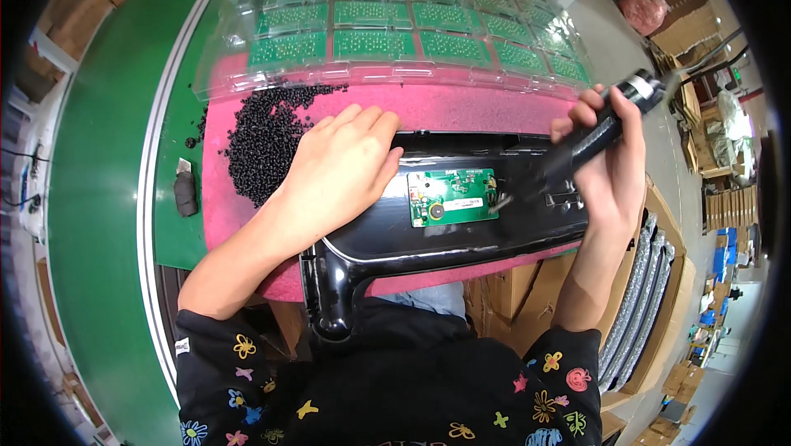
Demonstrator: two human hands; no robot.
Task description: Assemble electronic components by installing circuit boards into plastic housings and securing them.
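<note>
A black plastic housing [371,236] lies across the pink mat, its short handle-like arm sticking out toward me at the left. Inside it sits a green circuit board [453,207] with a white label and a round part. My left hand [346,166] is closed over the housing's far left rim, fingers bent together and thumb on the inner side. In my right hand [610,149] is a black electric screwdriver [587,143], fingers wrapped round its body. Its lower end is smeared by motion and slants down beside the board's right edge; whether it touches anything I cannot tell.
Loose black screws [264,145] are heaped on the pink mat [486,108] left of the housing. Clear trays [375,71] of green circuit boards stand behind. A dark wrapped object [186,190] lies on the green bench [107,223]. Right, a cardboard box [671,281] holds wrapped parts.
</note>
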